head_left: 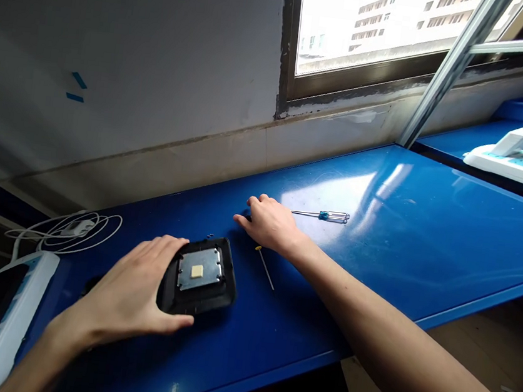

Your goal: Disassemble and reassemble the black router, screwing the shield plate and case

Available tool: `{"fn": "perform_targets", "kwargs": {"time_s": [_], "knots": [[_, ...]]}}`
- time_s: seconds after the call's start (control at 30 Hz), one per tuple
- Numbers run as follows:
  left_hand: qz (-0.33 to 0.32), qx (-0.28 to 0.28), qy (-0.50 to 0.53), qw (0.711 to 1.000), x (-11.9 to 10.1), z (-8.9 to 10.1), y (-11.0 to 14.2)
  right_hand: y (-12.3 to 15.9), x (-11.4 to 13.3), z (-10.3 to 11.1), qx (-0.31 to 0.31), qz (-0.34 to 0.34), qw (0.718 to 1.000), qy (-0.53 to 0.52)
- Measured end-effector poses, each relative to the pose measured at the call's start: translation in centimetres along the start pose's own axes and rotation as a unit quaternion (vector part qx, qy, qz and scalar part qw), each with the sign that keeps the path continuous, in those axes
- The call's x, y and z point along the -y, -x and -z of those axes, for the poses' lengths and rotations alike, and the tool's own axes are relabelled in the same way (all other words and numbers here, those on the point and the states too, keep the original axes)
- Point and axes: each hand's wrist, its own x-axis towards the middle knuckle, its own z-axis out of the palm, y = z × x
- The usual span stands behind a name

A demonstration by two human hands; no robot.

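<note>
My left hand [130, 291] grips a black plastic casing [229, 280] by its left side, thumb at the front edge and fingers at the back. A silver metal plate [209, 259] with a small cream-coloured square pad [197, 271] sits in the casing. Over the tabletop behind it, my right hand [270, 221] has its fingers curled down around something dark, mostly hidden. A thin screwdriver with a yellow end [266, 268] lies just in front of that hand. To its right is a clear-and-blue-handled screwdriver [333, 217], its shaft running towards my hand. Tiny screws [210, 236] lie behind the casing.
The blue table [408, 238] runs along the wall under a window. At the left are a coiled white cable [81, 229] and a white power strip [38, 287]. Another power strip [520, 164] with a plug is at the far right, beyond a metal post [450, 69].
</note>
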Motion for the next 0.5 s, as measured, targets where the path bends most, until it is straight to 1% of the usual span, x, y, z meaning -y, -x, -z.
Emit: {"fn": "perform_targets", "kwargs": {"time_s": [0.07,0.13,0.37,0.43,0.5], "knots": [[-0.022,-0.001,-0.003,1.0,-1.1,-0.7,0.1,-0.1,0.0,-0.1,-0.002,0.0,1.0,0.005],[-0.023,0.003,-0.002,1.0,-1.6,-1.1,0.3,-0.1,-0.1,-0.1,-0.002,-0.004,1.0,0.011],[0.037,0.065,0.024,0.997,-1.4,-1.4,0.8,-0.2,-0.3,0.3,0.017,-0.029,0.999,0.027],[0.042,0.074,0.031,0.996,-1.4,-1.6,0.9,0.0,-0.2,0.6,0.026,-0.032,0.999,0.033],[0.036,0.072,0.035,0.996,-1.4,-1.7,1.0,0.3,0.1,0.9,0.035,-0.03,0.998,0.04]]}}
